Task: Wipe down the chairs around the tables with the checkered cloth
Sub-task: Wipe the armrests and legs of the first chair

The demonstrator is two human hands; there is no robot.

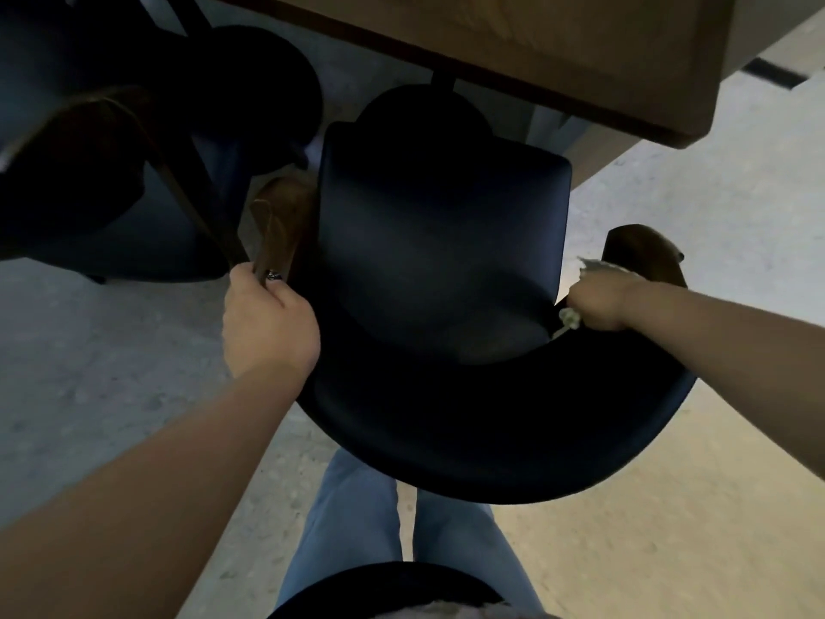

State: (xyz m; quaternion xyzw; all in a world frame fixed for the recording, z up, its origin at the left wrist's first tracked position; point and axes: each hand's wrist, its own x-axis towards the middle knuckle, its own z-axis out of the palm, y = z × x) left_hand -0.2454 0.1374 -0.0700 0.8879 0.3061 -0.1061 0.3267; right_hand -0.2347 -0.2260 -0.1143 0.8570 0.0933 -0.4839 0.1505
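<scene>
Cloth: the cloth [596,279] is being bunched under the right hand [600,301] against the chair [442,261], where seat meets right armrest; its pattern is too blurred to tell.
Right fingers: curling round the cloth.
Left hand [268,323]: gripping the wooden left armrest [279,225], steadying.
Next stretch: the right armrest [643,256] is lying just beyond the cloth.
Surroundings: the bench [580,60] is overhanging the seat front; a neighbouring chair [89,172] is crowding the left.

A: What is hidden? Most of the cloth [571,315] is covered by the right hand [600,301].
B: The second chair [89,180] and table [535,51] are cut off by the frame.
</scene>
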